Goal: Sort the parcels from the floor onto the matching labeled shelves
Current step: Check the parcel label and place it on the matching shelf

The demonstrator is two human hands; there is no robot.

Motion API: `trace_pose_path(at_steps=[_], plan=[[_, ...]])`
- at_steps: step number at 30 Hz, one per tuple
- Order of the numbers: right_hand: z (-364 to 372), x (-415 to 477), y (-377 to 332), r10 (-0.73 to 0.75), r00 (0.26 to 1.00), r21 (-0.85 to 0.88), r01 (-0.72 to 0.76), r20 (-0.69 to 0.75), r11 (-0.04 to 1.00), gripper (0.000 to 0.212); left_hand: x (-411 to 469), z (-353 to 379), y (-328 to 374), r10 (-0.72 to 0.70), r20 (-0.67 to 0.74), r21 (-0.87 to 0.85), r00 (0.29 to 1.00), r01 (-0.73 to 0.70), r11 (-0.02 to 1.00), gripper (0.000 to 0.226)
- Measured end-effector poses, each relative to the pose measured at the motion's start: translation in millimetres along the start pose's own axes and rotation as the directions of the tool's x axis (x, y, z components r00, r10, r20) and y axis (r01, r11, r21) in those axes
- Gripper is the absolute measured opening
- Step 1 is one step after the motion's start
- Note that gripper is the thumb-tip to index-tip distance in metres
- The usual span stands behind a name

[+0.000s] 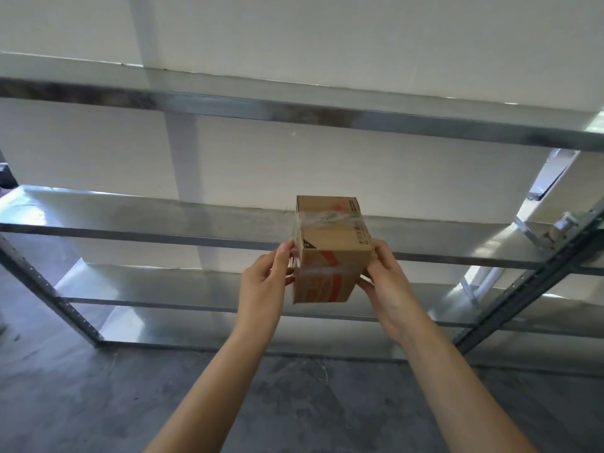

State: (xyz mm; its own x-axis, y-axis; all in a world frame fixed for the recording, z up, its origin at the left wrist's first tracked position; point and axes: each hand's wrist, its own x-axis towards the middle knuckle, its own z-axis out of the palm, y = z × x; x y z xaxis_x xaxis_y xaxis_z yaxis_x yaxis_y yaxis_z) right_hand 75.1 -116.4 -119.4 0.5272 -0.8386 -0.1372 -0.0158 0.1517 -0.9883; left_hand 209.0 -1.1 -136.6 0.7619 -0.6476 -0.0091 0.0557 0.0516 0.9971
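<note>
Both hands, left hand [264, 282] and right hand [387, 282], clasp the taped box [330, 253] by its sides, steadying it toward the middle shelf [163, 220].

Single head-worn wide-angle view, facing forward and slightly down, near the metal shelving unit [228, 230] against the white wall [327, 27], shelf edges sloping down toward frame right, floor [294, 403] across the lower frame, left hand [261, 282], right hand [389, 289] and parcel [330, 243] at frame centre
</note>
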Motion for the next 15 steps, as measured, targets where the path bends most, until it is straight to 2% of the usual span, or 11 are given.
trace_pose_path(at_steps=[6, 10, 15], plan=[[3.0, -2.9, -7.8, -0.045, 0.998, 0.041, 0.044, 0.033, 0.998, 0.019, -2.6, 4.1, 7.4, 0.050, -0.030, -0.037, 0.998, -0.051, 0.998, 0.034], [4.4, -4.1, -11.4, -0.044, 0.999, 0.060, 0.044, -0.004, 0.997, 0.034, -7.0, 2.7, 1.6, 0.030, -0.048, -0.066, 0.998, -0.033, 0.997, 0.040], [6.2, -3.9, -11.3, -0.020, 0.999, 0.111, 0.023, -0.026, 0.994, 0.023, -10.9, 3.1, -1.6, 0.079, -0.006, -0.039, 0.997, -0.079, 0.996, 0.039]])
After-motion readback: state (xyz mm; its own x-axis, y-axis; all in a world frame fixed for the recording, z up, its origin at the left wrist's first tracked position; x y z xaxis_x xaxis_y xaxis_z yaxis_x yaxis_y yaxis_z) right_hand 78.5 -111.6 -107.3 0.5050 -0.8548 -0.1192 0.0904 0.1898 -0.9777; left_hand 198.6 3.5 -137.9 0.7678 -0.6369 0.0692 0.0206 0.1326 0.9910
